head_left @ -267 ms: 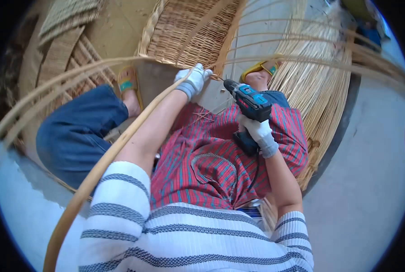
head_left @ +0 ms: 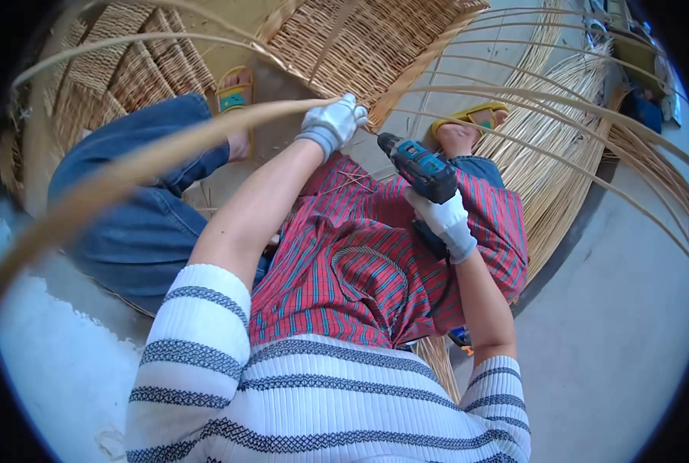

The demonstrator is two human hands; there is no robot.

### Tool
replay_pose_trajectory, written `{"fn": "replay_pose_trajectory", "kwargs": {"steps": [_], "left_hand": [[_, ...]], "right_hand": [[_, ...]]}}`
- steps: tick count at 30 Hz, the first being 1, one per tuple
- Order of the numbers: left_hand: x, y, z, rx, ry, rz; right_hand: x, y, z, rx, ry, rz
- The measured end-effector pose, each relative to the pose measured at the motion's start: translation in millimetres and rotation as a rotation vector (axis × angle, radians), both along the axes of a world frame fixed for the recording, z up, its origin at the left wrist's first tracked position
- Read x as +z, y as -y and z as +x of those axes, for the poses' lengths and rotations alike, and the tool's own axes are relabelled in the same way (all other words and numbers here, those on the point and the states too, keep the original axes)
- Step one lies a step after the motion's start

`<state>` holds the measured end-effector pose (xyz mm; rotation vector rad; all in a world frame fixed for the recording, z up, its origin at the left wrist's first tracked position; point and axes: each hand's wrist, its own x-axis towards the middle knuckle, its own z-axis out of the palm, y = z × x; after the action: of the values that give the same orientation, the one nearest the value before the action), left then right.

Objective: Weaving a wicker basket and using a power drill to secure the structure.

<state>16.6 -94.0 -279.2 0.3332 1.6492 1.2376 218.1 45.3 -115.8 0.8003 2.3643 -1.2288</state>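
Note:
At the near corner of a woven wicker basket (head_left: pixel 360 38), my left hand (head_left: pixel 334 123) in a white glove is closed on a long, thick cane rod (head_left: pixel 159 166), which arcs toward the lower left and is blurred. My gloved right hand (head_left: pixel 440 220) grips a black-and-blue cordless drill (head_left: pixel 422 166), its thin bit pointing up-left at that corner, just right of my left hand. Several long cane strands (head_left: pixel 560 104) spring out from the basket's right side. A red checked cloth (head_left: pixel 368 285) covers my lap.
Woven panels (head_left: pixel 144 69) lie on the floor at upper left. A long bundle of pale strips (head_left: pixel 553 185) lies along my right side. My sandalled feet (head_left: pixel 456 135) rest either side of the basket on the grey floor (head_left: pixel 591 324). Indistinct items (head_left: pixel 645 108) sit at upper right.
The basket has shifted up and right and turned, its strands moving with it. My left hand moved slightly up, and the thick rod's free end swung up and left.

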Motion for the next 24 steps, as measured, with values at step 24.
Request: {"fn": "replay_pose_trajectory", "kwargs": {"steps": [24], "left_hand": [[-4.7, -7.2, 6.4, -0.198, -0.263, -0.192]], "right_hand": [[-0.5, 2.2, 0.8, -0.075, -0.059, 0.030]]}}
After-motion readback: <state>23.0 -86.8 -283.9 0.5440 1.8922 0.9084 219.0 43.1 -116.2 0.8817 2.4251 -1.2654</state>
